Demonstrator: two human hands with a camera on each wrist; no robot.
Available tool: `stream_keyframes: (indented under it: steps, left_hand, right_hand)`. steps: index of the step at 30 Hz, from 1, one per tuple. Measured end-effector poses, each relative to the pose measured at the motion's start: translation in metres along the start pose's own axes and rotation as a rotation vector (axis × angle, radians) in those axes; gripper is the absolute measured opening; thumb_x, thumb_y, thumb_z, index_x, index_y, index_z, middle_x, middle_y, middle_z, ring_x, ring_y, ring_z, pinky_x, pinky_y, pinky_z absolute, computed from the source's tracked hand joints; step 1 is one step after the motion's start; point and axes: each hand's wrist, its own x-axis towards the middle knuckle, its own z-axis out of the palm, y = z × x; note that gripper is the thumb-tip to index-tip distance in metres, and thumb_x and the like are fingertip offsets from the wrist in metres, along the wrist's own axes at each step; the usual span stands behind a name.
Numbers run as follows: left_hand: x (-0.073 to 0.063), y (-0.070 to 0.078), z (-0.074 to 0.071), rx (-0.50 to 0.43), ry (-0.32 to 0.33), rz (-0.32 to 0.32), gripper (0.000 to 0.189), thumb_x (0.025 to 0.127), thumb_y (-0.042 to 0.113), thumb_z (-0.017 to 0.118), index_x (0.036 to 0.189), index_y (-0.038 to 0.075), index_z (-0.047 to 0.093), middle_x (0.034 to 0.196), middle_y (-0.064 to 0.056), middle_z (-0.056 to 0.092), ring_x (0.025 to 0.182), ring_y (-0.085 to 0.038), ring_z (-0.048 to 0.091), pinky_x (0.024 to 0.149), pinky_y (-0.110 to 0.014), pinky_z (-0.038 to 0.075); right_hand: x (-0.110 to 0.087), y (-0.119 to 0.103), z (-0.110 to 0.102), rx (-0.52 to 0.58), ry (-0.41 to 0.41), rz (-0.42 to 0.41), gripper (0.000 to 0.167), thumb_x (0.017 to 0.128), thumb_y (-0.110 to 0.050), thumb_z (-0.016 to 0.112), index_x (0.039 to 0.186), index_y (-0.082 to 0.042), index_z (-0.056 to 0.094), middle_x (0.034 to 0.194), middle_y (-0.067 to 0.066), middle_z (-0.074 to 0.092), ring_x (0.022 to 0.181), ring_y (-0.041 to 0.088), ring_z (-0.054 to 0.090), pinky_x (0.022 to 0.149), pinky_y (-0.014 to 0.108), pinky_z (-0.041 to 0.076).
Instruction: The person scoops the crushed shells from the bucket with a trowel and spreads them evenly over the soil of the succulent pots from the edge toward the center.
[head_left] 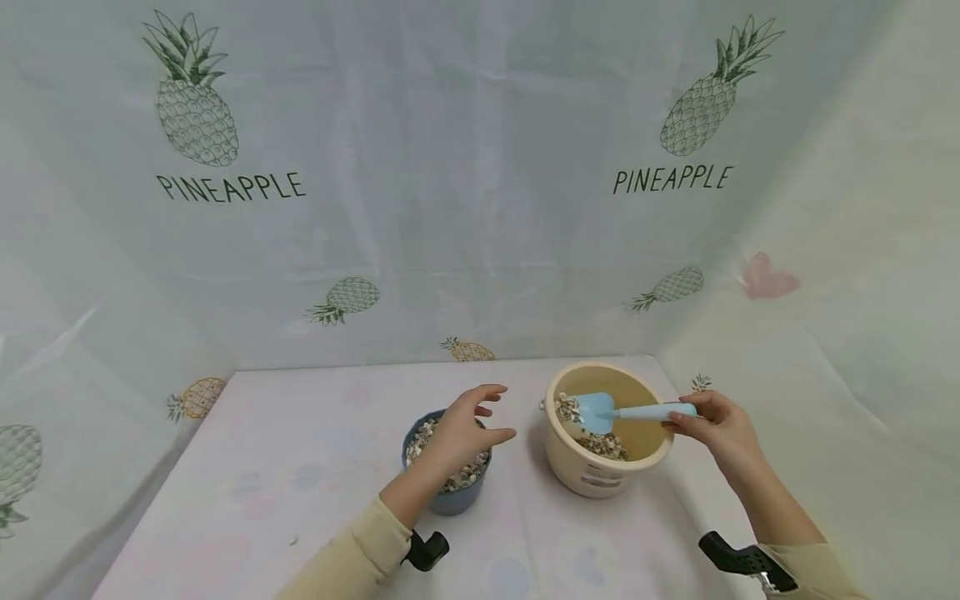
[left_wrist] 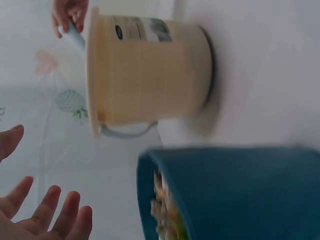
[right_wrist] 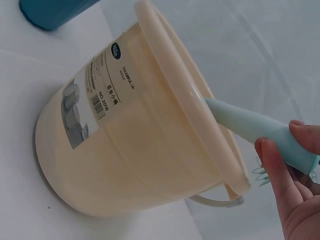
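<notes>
My right hand (head_left: 716,425) pinches the handle end of a light blue trowel (head_left: 597,412). The trowel's blade lies inside a cream bucket (head_left: 592,479), by a heap of small mixed pebbles (head_left: 602,446) at its bottom. In the right wrist view, thumb and fingers hold the pale handle (right_wrist: 265,131) above the bucket's rim. My left hand (head_left: 465,429) hovers over a blue pot (head_left: 456,502) filled with similar pebbles (head_left: 468,475). Its fingers are spread and loosely bent, holding nothing. The left wrist view shows the hand apart from the pot (left_wrist: 240,190).
Both containers stand on a pale table (head_left: 300,467), the pot left of the bucket. A curtain (head_left: 480,167) with pineapple prints hangs behind and at the sides. The bucket's grey carrying handle (left_wrist: 131,134) hangs at its side. A tiny speck (head_left: 293,542) lies on the table.
</notes>
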Motion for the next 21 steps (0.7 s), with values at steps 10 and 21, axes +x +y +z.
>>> stream_keyframes:
  steps: [10,21]
  left_hand:
    - [-0.015,-0.025,-0.044,0.053,0.013,-0.029,0.065,0.082,0.024,0.081,0.14,0.022,0.052,0.136,-0.005,0.053,0.118,-0.029,0.054,0.085,-0.048,0.05]
    - [-0.038,-0.065,-0.08,0.067,0.107,-0.069,0.062,0.083,0.016,0.08,0.139,0.016,0.053,0.134,-0.01,0.054,0.12,-0.034,0.052,0.096,-0.054,0.042]
  right_hand:
    - [0.002,-0.004,-0.006,0.055,0.0,0.005,0.023,0.093,0.001,0.064,0.114,0.006,0.055,0.103,-0.008,0.066,0.08,0.012,0.072,0.076,0.02,0.053]
    - [0.013,-0.026,0.016,0.213,-0.034,-0.04,0.019,0.091,0.007,0.063,0.11,0.006,0.057,0.095,0.003,0.069,0.078,0.016,0.072,0.076,0.026,0.055]
